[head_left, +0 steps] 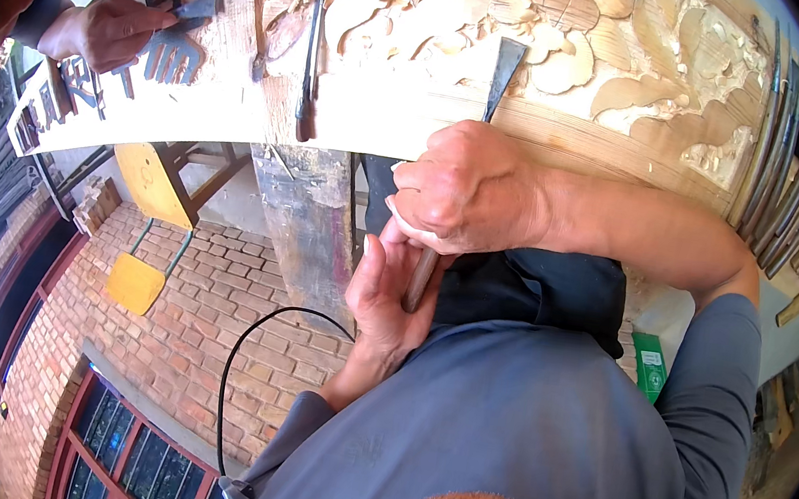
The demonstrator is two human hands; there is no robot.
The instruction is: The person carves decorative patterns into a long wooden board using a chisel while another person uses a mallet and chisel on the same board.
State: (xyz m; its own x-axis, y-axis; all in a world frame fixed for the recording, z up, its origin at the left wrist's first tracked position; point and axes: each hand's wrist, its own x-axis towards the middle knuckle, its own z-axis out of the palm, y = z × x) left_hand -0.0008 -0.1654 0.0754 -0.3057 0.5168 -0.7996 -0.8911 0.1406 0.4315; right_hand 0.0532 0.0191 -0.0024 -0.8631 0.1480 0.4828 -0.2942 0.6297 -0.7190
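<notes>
My right hand (474, 184) is closed in a fist around a chisel (507, 67) with a flat, flared steel blade. That blade points away from me, over the plain front edge of a carved wooden panel (625, 143). Below the fist, my left hand (385, 298) holds the brown wooden handle against its palm, thumb up. Its fingertips are partly hidden behind my right hand. A second, narrower chisel (310, 66) lies on the wood, left of my hands. Raised leaf-like shapes and loose shavings cover the panel's far part.
At the upper left, another person's hand (110, 30) works a wide blade beside dark cut-out shapes. Several carving tools (785, 159) stand in a row along the right end. A yellow chair (154, 182), a black cable (227, 368) and a green box (648, 365) are lower down.
</notes>
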